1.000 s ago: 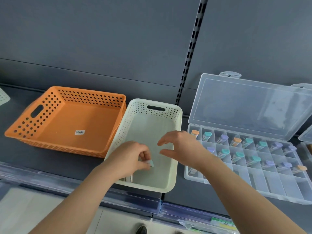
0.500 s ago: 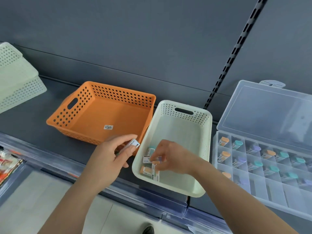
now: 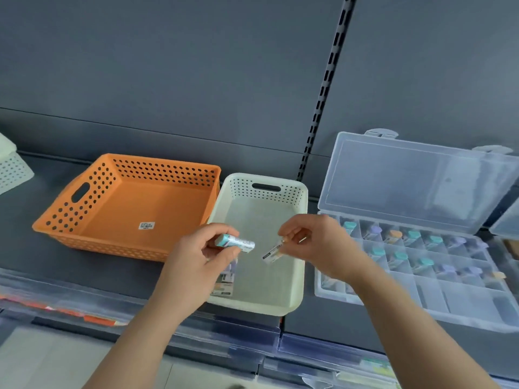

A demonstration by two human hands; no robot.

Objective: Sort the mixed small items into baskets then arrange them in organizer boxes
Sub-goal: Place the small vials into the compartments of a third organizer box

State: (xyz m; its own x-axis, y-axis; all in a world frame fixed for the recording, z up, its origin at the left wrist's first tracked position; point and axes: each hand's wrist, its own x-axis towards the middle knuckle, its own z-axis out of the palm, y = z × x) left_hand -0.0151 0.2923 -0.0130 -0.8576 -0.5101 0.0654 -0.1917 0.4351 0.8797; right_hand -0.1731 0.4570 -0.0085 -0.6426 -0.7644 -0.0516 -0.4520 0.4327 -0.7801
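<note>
My left hand (image 3: 202, 256) holds a small tube with a teal cap (image 3: 235, 243) over the left edge of the cream basket (image 3: 300, 279). My right hand (image 3: 317, 242) pinches a second small labelled tube (image 3: 273, 252) above the basket's middle. A few more tubes (image 3: 226, 279) lie in the basket's near left corner, partly behind my left hand. The orange basket (image 3: 84, 209) to the left holds only a sticker. The clear organizer box (image 3: 449, 301) on the right stands with its lid (image 3: 415, 181) up, with capped tubes in several compartments.
All stand on a dark grey shelf (image 3: 36, 256) against a grey back panel. Another cream basket (image 3: 12, 169) shows at the far left edge. A second clear box (image 3: 508, 223) peeks in at the far right. Price rails run along the shelf's front edge (image 3: 213, 329).
Both hands have lifted out of the cream basket, each with a tube. The right hand rose from the near left corner to above the basket's middle.
</note>
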